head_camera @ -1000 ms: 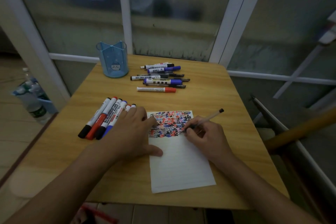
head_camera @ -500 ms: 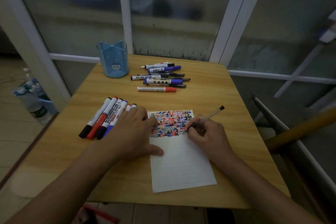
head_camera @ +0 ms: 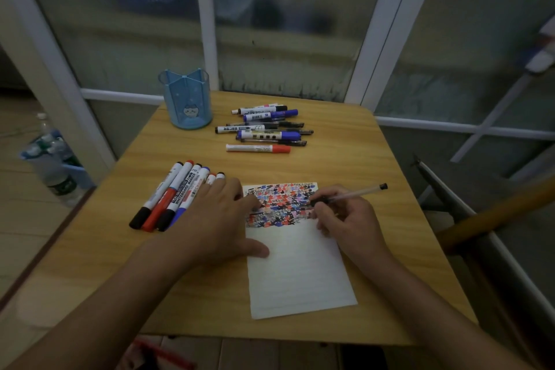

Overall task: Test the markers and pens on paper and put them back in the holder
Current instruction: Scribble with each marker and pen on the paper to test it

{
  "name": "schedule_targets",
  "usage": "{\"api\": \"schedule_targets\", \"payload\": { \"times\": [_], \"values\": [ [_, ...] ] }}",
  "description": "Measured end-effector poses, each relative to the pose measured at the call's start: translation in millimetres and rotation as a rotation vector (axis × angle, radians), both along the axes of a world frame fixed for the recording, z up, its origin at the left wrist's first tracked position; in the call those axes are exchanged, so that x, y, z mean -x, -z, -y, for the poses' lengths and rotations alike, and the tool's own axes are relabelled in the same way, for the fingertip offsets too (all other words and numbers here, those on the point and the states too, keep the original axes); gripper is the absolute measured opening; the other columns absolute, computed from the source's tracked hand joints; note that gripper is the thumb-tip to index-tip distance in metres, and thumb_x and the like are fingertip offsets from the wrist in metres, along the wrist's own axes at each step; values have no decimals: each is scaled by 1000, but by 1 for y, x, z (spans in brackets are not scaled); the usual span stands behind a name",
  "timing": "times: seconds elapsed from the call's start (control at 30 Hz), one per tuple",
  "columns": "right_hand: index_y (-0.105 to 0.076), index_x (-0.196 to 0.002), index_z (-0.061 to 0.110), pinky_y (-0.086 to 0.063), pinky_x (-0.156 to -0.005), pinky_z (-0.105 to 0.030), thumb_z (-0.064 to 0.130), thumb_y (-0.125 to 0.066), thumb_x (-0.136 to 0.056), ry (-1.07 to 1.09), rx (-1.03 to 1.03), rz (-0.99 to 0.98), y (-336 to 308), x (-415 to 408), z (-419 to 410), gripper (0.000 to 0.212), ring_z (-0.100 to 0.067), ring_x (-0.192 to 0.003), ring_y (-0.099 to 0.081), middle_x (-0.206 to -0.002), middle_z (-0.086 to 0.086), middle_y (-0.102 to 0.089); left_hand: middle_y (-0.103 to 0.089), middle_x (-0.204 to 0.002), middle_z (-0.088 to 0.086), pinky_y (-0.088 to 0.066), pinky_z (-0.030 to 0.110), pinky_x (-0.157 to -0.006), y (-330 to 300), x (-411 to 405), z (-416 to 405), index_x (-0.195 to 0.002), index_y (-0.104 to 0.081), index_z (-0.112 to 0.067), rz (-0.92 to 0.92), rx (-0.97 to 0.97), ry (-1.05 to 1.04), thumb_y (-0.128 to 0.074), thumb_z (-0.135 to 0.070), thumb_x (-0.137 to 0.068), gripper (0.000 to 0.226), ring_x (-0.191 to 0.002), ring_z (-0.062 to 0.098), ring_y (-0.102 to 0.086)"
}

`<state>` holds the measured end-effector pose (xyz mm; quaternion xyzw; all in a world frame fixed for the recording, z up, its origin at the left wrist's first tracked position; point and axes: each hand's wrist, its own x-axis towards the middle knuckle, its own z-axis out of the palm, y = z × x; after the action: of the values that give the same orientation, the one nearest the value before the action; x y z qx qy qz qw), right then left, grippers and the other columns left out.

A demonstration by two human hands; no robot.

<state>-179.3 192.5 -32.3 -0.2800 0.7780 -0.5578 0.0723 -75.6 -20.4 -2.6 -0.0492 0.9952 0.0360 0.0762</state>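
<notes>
Against dim glass panels, the wooden bench (head_camera: 345, 141) is carrying everything. My right hand (head_camera: 345, 216) is gripping a clear pen (head_camera: 351, 193) on the scribbled paper (head_camera: 300, 273); my left hand (head_camera: 216, 219) is lying flat, pinning it. Beyond both grips, the blue holder (head_camera: 186, 99) is standing empty, so I'm judging most markers untested or unreturned.

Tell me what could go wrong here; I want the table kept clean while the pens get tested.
The pen in the right hand is working near the paper edge; a stroke could run onto the table. The left hand lies partly over the whiteboard markers and could nudge them.
</notes>
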Motion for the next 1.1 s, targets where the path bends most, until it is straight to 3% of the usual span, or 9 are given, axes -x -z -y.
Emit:
{"api": "schedule_targets", "payload": {
  "times": [0.07,0.17,0.27,0.4,0.57,0.7,0.8,0.9,1.1],
  "values": [
    [-70,-97,21,-55,-59,-23,4,-62,-94,2,24,31,-5,0,-1,19,-14,-67,-68,-80,-2,-73,-39,-133,-6,-33,31,-103,0,-2,1,-146,-29,-41,-51,-44,-12,-44,-75,-83,74,-119,12,-34],
    [-69,-101,18,-56,-60,-25,0,-60,-94,-26,70,96,-15,-1,0,21,-16,-72,-71,-85,-4,-74,-44,-131,-6,-32,28,-99,-2,0,2,-148,-25,-38,-204,-154,-8,-42,-36,-101,50,-114,10,-37],
    [-69,-102,16,-57,-61,-26,1,-59,-95,-70,129,170,-23,-7,4,19,-17,-76,-72,-87,-5,-74,-51,-131,-7,-36,27,-94,-4,6,-1,-148,-21,-41,-225,-235,-7,-56,-7,-92,74,-105,6,-39],
    [-69,-99,15,-57,-63,-26,8,-59,-97,-121,180,227,-30,-15,12,13,-18,-75,-72,-82,-4,-75,-39,-138,-5,-48,20,-87,-10,-3,-11,-140,-9,-53,-343,-446,36,-60,5,-88,93,-105,4,-50],
    [-67,-100,11,-55,-63,-25,6,-59,-96,-150,242,284,-35,-18,21,10,-20,-74,-72,-83,-9,-75,-43,-119,-10,-49,15,-87,-8,-5,-9,-134,-21,-55,-581,-550,-7,-64,-7,-90,78,-102,3,-55],
    [-66,-97,9,-56,-62,-25,4,-59,-96,-159,277,324,-38,-19,25,8,-20,-74,-73,-81,-8,-74,-55,-95,-14,-50,10,-80,-5,-5,-1,-133,-32,-49,-614,-609,-37,-71,-7,-84,76,-92,1,-58],
    [-65,-99,9,-55,-61,-23,5,-59,-96,-158,267,327,-39,-21,27,8,-19,-75,-73,-82,-8,-75,-58,-100,-14,-46,4,-80,-7,-5,0,-128,-42,-43,-650,-618,-46,-68,-10,-87,58,-95,0,-58],
    [-64,-103,10,-55,-61,-23,7,-58,-97,-153,265,332,-39,-22,29,9,-17,-74,-73,-82,-7,-75,-62,-101,-15,-49,7,-78,-11,-6,-1,-117,-51,-40,-647,-680,-89,-70,-13,-86,45,-95,-2,-60],
    [-63,-98,9,-57,-63,-26,6,-59,-96,-133,291,350,-40,-21,31,5,-19,-75,-73,-83,-9,-75,-62,-95,-17,-56,19,-73,-16,-8,-4,-111,-48,-48,-600,-773,-93,-71,-16,-85,46,-92,-4,-61]
  ]
}}
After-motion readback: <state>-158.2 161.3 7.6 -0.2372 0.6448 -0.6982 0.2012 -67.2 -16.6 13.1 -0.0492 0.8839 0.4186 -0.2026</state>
